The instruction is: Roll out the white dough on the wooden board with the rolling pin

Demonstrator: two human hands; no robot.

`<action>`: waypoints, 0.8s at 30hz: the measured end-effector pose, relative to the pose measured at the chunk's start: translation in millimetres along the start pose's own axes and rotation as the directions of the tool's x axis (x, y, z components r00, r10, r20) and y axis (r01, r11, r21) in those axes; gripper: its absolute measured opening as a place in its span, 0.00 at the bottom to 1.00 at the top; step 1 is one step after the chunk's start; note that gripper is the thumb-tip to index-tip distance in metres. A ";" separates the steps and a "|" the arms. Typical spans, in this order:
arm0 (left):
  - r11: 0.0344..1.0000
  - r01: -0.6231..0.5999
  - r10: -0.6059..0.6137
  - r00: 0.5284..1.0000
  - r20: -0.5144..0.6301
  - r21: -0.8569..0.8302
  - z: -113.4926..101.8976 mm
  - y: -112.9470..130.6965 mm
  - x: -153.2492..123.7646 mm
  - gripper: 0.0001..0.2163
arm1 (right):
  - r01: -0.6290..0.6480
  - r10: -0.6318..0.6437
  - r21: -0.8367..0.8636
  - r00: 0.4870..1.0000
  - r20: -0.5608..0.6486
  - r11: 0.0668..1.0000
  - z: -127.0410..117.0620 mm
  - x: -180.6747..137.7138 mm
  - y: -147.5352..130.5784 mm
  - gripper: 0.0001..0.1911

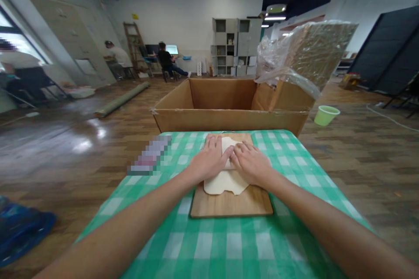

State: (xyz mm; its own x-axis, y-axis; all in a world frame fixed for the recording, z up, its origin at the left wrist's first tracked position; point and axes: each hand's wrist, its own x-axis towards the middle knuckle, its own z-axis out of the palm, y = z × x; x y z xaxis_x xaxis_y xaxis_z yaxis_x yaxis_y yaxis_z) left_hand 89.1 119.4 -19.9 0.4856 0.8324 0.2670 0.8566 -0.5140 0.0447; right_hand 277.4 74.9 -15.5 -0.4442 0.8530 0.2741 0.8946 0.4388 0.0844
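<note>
A flat sheet of pale dough lies on a wooden cutting board in the middle of a table with a green and white checked cloth. My left hand rests palm down on the dough's left side, fingers stretched forward. My right hand lies flat on its right side, fingertips pointing left toward the other hand. The far part of the dough seems folded over between my hands. Neither hand grips anything.
A large open cardboard box stands right behind the table, with a plastic-wrapped bundle leaning in its right end. A green tub sits on the wood floor at right. People sit at desks far back left.
</note>
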 end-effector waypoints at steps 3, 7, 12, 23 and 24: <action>0.999 0.039 -0.039 0.998 -0.045 -0.008 -6.2 11.1 -16.1 0.35 | -0.059 0.059 0.033 0.998 -0.009 0.998 -2.3 -12.5 -9.2 0.29; 1.000 0.012 -0.011 0.993 -0.117 0.009 -9.9 25.1 -40.4 0.37 | -0.077 0.078 0.065 0.997 -0.009 0.995 -4.0 -35.7 -22.8 0.31; 0.999 -0.050 0.052 0.989 -0.141 0.014 -18.0 42.6 -82.0 0.36 | -0.021 0.023 0.077 0.999 -0.032 0.997 -6.3 -73.3 -39.9 0.33; 0.987 -0.160 0.154 0.978 -0.139 -0.030 -24.1 56.6 -151.4 0.40 | 0.036 -0.028 0.149 0.998 -0.057 0.988 -23.3 -133.1 -68.9 0.42; 0.985 -0.170 0.164 0.978 -0.130 -0.034 -25.2 53.8 -149.5 0.39 | 0.035 -0.027 0.159 0.998 -0.051 0.987 -25.1 -131.4 -67.6 0.42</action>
State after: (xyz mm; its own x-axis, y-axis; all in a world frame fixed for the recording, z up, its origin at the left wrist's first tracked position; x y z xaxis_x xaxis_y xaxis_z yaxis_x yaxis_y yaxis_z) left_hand 58.2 -37.9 -33.2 0.5923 0.7028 0.3940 0.7554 -0.6545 0.0318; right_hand 276.5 -73.9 -33.2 -0.4651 0.8254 0.3201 0.8596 0.5075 -0.0598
